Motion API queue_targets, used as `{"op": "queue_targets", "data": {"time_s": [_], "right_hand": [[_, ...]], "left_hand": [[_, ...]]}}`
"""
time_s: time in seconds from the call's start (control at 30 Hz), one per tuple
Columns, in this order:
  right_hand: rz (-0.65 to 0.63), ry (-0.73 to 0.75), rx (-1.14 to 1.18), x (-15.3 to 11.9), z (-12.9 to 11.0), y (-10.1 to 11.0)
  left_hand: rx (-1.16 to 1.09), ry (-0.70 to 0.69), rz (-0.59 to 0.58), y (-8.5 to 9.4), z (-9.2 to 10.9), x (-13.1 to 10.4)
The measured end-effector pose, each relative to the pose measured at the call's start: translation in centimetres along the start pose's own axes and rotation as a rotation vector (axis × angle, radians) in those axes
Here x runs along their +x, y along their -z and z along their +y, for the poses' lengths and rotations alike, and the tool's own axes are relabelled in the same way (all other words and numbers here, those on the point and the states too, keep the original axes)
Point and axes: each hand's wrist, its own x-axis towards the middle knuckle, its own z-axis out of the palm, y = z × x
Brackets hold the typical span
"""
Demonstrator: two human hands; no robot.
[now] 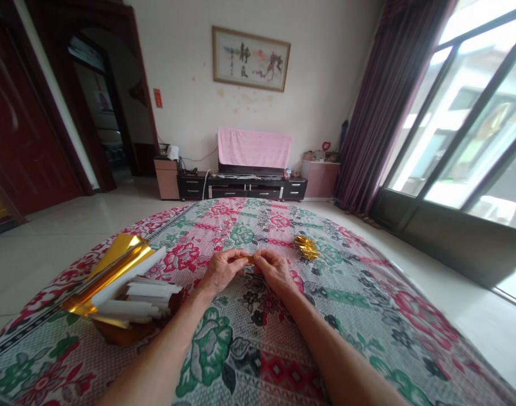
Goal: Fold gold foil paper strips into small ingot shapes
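Note:
Between my two hands is a small piece of gold foil paper (250,260), pinched at both ends and mostly covered by the fingers. My left hand (224,272) grips its left end with thumb and fingertips. On the other end, my right hand (276,270) closes in the same kind of pinch. Both hands are just above the flowered cloth (207,349). A little pile of folded gold foil pieces (307,247) lies beyond my right hand. To the left of my left forearm are gold foil sheets (122,270) and a stack of white paper strips (145,296).
The foil and strips rest in or on a gold-brown container (122,334) at the left. Ahead, past the cloth's far edge, stands a low black cabinet (249,189) with a pink cloth (254,148) above it. Purple curtains (371,107) hang by the window at right.

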Motion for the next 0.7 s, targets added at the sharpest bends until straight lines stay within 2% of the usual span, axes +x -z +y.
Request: {"op": "queue_targets", "data": {"time_s": [0.7], "right_hand": [[0.008, -0.028, -0.061, -0.24, -0.52, 0.03]], "left_hand": [[-0.033, 0.077, 0.016, -0.15, 0.33, -0.10]]}}
